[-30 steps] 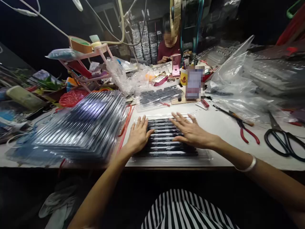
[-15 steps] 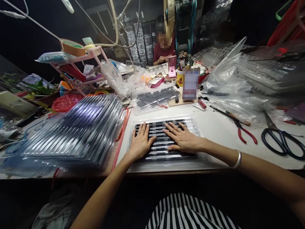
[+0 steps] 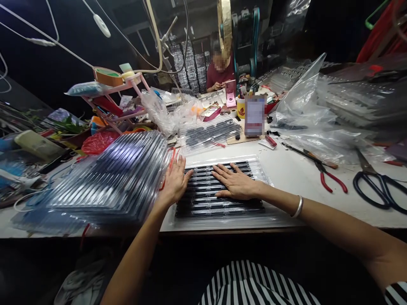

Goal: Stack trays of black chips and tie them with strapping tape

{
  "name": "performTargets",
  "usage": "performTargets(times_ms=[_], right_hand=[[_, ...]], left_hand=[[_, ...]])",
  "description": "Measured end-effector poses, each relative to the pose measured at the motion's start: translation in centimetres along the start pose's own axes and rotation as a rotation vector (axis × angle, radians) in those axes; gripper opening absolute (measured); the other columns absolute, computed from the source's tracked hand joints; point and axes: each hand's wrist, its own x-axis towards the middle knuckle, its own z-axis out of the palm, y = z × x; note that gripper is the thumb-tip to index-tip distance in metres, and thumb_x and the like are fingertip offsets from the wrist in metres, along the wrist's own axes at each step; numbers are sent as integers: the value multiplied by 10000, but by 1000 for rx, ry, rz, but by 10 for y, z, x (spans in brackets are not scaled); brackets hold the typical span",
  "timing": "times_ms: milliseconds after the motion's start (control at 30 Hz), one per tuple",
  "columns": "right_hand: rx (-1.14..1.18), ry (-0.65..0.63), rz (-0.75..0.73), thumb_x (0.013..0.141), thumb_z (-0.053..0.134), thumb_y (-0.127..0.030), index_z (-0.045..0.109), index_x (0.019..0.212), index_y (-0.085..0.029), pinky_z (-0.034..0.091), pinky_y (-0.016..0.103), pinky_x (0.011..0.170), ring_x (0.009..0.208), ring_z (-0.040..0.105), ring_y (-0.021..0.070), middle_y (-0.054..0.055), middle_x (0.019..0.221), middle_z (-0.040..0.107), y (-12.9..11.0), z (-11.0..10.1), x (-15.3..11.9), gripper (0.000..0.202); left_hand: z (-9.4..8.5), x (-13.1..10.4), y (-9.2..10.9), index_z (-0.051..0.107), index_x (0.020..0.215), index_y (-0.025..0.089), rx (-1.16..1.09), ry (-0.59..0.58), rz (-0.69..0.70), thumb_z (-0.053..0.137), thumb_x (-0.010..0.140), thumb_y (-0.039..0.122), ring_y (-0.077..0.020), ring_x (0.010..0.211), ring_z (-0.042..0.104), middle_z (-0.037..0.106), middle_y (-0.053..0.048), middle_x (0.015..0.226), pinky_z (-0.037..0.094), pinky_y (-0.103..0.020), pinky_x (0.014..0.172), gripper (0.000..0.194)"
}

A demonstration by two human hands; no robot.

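A clear plastic tray [image 3: 222, 222] with rows of black strips [image 3: 203, 201] lies in front of me at the table's near edge. Flat on the strips, toward the right half, rests my right hand [image 3: 238, 184], fingers stretched out. My left hand [image 3: 174, 180] is at the tray's left edge, fingers extended and holding nothing; its thumb reaches over the strips. Just left of it is a tall stack of similar clear trays [image 3: 111, 178], slightly fanned. Part of the strips under my right hand is hidden.
Red-handled pliers [image 3: 326, 173] and large black-handled scissors [image 3: 378, 186] lie at the right. Behind the tray are another filled tray [image 3: 211, 133], a phone [image 3: 255, 116], a yellow mug [image 3: 241, 108] and plastic bags [image 3: 302, 106]. A person [image 3: 219, 74] sits across the table.
My left hand has slid left off the strips to the tray's left edge. My right hand has shifted slightly left on the strips. The view has turned a little to the left.
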Motion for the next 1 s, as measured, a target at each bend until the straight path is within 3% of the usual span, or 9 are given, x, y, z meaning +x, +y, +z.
performTargets(times_ms=[100, 200, 267, 367, 467, 533, 633, 867, 1000], right_hand=[[2, 18, -10, 853, 188, -720, 149, 1455, -123, 5, 560, 1091, 1383, -22, 263, 105, 1502, 20, 1, 1, 0, 849], [5, 15, -7, 857, 188, -714, 136, 1456, -115, 13, 566, 1088, 1383, -18, 267, 112, 1502, 22, 1, 3, 1, 849], [6, 14, -6, 865, 194, -702, 132, 1456, -113, 16, 569, 1087, 1382, -21, 269, 113, 1502, 18, 1, 4, 1, 837], [14, 23, -12, 870, 204, -692, 139, 1456, -119, 14, 569, 1087, 1381, -23, 271, 110, 1501, 14, 1, 3, 1, 823], [29, 36, -7, 865, 216, -698, 152, 1453, -113, 26, 573, 1086, 1381, -5, 279, 121, 1500, 38, 0, 1, 1, 832], [34, 40, -7, 860, 218, -705, 163, 1450, -105, 38, 577, 1086, 1381, 7, 283, 126, 1499, 58, 0, 0, 1, 843], [18, 51, -15, 857, 215, -708, 177, 1447, -100, 47, 580, 1086, 1381, 12, 282, 125, 1499, 68, 0, 1, 0, 848], [-4, 87, -12, 866, 223, -694, 219, 1440, -102, 81, 591, 1077, 1379, 61, 295, 136, 1496, 107, 1, 6, 0, 824], [-21, 75, -16, 868, 192, -697, 200, 1443, -93, 80, 586, 1078, 1382, 48, 286, 136, 1496, 94, 1, 5, 0, 834]], left_hand=[[6, 1, -6, 200, 1445, 184, 35, -57, -22, 248, 924, 484, -261, 1395, 40, 137, -97, 1516, 71, -545, 1086, 603], [3, 8, -8, 271, 1423, 189, 10, -133, 6, 312, 906, 495, -274, 1384, 136, 217, -105, 1495, 105, -541, 1084, 602], [-8, 17, -9, 278, 1418, 154, 4, -93, 0, 288, 918, 474, -265, 1381, 162, 256, -126, 1482, 128, -504, 1093, 593], [-25, 27, -12, 263, 1414, 108, 0, 59, 2, 208, 946, 405, -265, 1383, 156, 265, -156, 1478, 181, -489, 1084, 557], [-30, 23, -16, 526, 1212, 133, 22, 138, 111, 347, 918, 332, -255, 1251, 406, 495, -141, 1303, 334, -425, 1018, 398], [-29, 11, -18, 627, 986, 160, 46, 97, 180, 425, 885, 267, -209, 1032, 556, 606, -94, 1069, 432, -346, 906, 249], [-29, -7, -22, 626, 857, 175, 121, -8, 249, 478, 859, 205, -190, 848, 579, 616, -55, 869, 463, -312, 780, 151], [-34, -6, -11, 610, 806, 145, 357, -226, 342, 435, 845, 77, -246, 876, 550, 607, -115, 892, 417, -373, 785, 191], [-39, 0, -1, 609, 846, 122, 423, -325, 382, 397, 842, 46, -246, 885, 557, 611, -132, 938, 418, -350, 749, 225]])
